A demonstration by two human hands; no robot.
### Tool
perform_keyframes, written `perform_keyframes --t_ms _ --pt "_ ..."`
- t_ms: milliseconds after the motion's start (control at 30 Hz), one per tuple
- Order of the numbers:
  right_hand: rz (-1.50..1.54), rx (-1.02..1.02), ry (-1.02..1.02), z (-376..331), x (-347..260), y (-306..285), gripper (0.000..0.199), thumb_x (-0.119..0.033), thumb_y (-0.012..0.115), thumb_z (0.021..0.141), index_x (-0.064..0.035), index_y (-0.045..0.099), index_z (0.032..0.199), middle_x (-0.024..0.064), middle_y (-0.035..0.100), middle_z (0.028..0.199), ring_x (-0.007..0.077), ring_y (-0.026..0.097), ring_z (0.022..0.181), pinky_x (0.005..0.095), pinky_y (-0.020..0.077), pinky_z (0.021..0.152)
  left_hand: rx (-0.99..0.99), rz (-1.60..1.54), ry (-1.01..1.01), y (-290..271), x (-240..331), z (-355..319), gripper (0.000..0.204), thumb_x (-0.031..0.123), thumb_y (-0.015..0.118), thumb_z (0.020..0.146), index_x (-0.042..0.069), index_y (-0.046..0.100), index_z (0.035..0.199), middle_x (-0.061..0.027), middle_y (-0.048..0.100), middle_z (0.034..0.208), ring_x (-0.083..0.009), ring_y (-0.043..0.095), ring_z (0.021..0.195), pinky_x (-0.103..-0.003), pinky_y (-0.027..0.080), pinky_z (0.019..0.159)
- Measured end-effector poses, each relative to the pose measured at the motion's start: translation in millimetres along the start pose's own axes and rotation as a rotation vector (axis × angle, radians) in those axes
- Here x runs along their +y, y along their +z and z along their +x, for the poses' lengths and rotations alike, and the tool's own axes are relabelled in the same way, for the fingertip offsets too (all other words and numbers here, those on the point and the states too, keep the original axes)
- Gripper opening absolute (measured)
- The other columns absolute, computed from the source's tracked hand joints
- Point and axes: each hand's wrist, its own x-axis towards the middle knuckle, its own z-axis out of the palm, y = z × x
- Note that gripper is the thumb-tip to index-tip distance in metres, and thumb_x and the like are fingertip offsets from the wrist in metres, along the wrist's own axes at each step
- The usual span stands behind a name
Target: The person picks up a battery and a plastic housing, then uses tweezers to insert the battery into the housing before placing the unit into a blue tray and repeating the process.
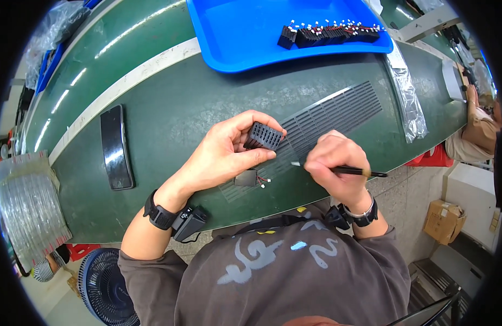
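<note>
My left hand (221, 149) is closed around a small stack of black rectangular modules (265, 136), gripped between thumb and fingers with a slotted side facing up. Red and black wires show under the stack, partly hidden by the palm. In my right hand (339, 163) is a slim black-handled tool (357, 171) with a pale tip; its exact kind is unclear. The tip points left, apart from the stack. Below both hands lies a sheet of narrow black strips (338, 111). One loose black module (245, 177) with white connectors rests just under my left hand.
A blue tray (240, 32) at the far side holds a row of wired black modules (329, 36). A dark phone (116, 146) lies on the left of the green table (169, 92). Clear plastic packaging (408, 103) is at right. Another person's arm (475, 117) shows far right.
</note>
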Motion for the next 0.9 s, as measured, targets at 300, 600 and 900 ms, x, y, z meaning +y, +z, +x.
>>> perform_keyframes --t_ms 300,600,900 --pt "0.613 0.310 0.578 13 -4 17 0.024 -0.014 0.056 0.101 -0.0098 0.042 0.082 0.0033 0.053 0.067 0.0227 0.071 0.083 0.0371 0.0592 0.075 -0.024 0.029 0.048 -1 -3 -2 0.032 -0.001 0.070 0.087 0.002 0.061 0.117 0.0004 0.064 0.097 -0.0032 0.059 0.083 -0.020 0.050 0.070" --pt "0.548 0.195 0.585 13 -5 15 0.026 -0.017 0.057 0.101 -0.0101 0.041 0.081 0.0032 0.053 0.068 0.0210 0.072 0.082 0.0327 0.0604 0.069 -0.123 0.157 -0.079 -5 7 -4 0.034 -0.003 0.064 0.083 0.003 0.057 0.115 -0.0045 0.062 0.108 -0.0114 0.062 0.096 -0.026 0.054 0.080" --pt "0.571 0.213 0.601 12 -7 17 0.027 -0.017 0.057 0.101 -0.0097 0.042 0.080 0.0031 0.053 0.069 0.0199 0.072 0.077 0.0306 0.0593 0.065 -0.189 0.263 -0.125 -7 14 -4 0.035 -0.002 0.058 0.077 0.004 0.055 0.111 -0.0022 0.057 0.095 -0.0077 0.057 0.074 -0.024 0.048 0.063"
